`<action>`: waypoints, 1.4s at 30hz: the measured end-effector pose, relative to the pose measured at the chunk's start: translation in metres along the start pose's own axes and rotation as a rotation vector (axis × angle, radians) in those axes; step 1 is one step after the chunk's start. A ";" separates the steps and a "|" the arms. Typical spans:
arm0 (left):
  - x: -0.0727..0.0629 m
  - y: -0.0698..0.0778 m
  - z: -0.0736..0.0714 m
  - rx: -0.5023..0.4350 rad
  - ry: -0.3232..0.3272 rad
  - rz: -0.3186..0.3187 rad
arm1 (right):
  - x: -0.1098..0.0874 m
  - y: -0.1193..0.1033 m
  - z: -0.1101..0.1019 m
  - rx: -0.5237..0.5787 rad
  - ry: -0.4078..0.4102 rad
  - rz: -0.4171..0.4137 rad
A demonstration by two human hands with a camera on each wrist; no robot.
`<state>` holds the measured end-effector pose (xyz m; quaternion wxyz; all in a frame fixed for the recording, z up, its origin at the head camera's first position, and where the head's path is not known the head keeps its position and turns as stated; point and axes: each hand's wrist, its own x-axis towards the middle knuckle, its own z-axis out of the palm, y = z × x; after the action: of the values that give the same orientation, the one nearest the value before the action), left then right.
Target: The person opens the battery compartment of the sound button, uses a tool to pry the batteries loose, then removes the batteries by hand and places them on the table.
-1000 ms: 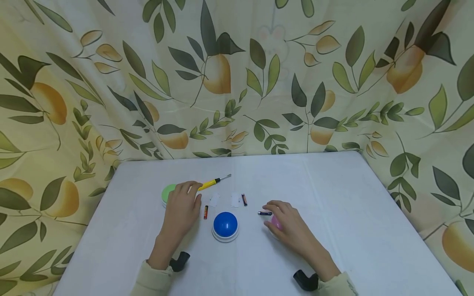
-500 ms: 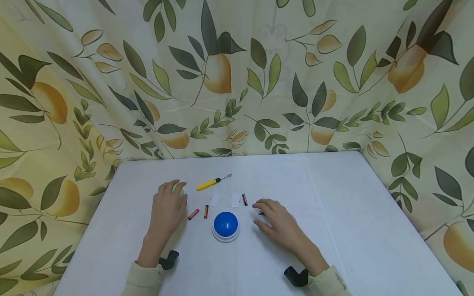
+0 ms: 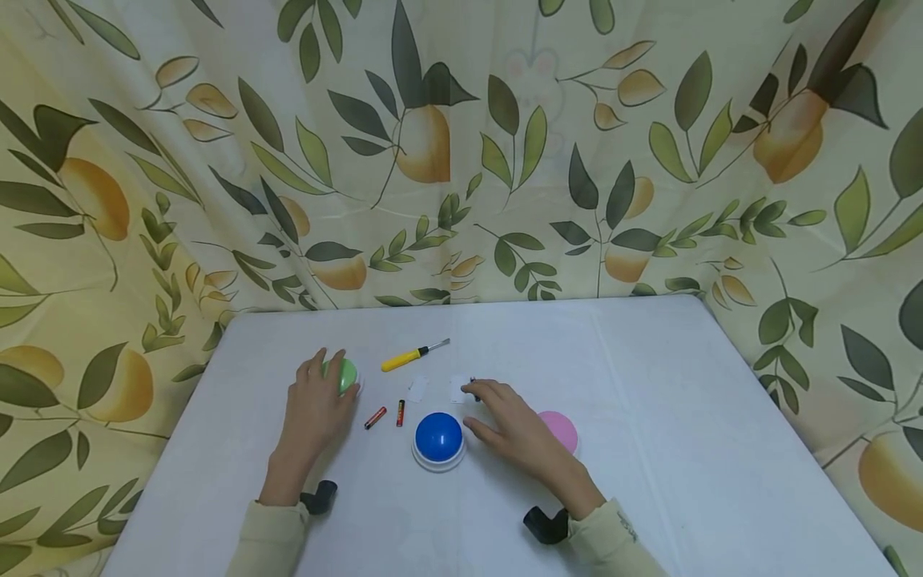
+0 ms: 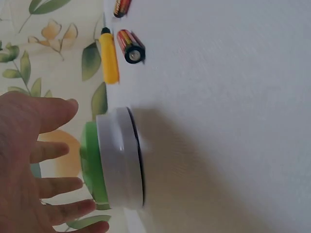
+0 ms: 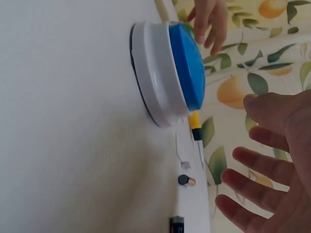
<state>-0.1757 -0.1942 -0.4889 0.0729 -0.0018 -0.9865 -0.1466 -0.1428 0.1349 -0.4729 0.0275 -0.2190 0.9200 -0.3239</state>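
Observation:
My left hand (image 3: 314,409) is over a round push button with a green dome (image 3: 347,375) and white base. In the left wrist view its fingers spread loosely beside the green dome (image 4: 92,165). My right hand (image 3: 521,429) is in the air between a blue dome button (image 3: 439,437) and a pink one (image 3: 561,430), partly covering the pink one. Its fingers are spread, with nothing between them in the right wrist view. A small battery (image 5: 186,180) lies on the table beyond its fingers, and another battery (image 5: 177,224) shows at the bottom edge.
Two red batteries, one slanted (image 3: 375,417) and one upright in view (image 3: 400,413), lie left of the blue button. Behind them are a yellow-handled screwdriver (image 3: 405,359) and small white pieces (image 3: 417,389). A leaf-patterned curtain (image 3: 461,160) hangs behind the white table (image 3: 649,385).
My left hand has moved left from beside the screwdriver, uncovering the slanted red battery. My right hand has moved left towards the blue button, uncovering most of the pink button.

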 end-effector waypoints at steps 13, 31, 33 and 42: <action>0.001 -0.017 0.005 -0.051 -0.069 -0.045 | 0.042 -0.020 0.001 0.063 -0.147 -0.064; 0.002 -0.024 0.007 -0.087 -0.129 -0.082 | 0.101 -0.053 0.011 0.126 -0.294 -0.169; 0.003 -0.025 0.007 -0.093 -0.127 -0.086 | 0.105 -0.055 0.012 0.120 -0.302 -0.172; 0.002 -0.026 0.003 -0.238 -0.088 -0.108 | 0.118 -0.063 0.020 0.074 -0.333 -0.186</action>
<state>-0.1788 -0.2179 -0.4990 0.0207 0.0360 -0.9630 -0.2662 -0.2210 0.0298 -0.4398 0.1572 -0.3525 0.8659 -0.3181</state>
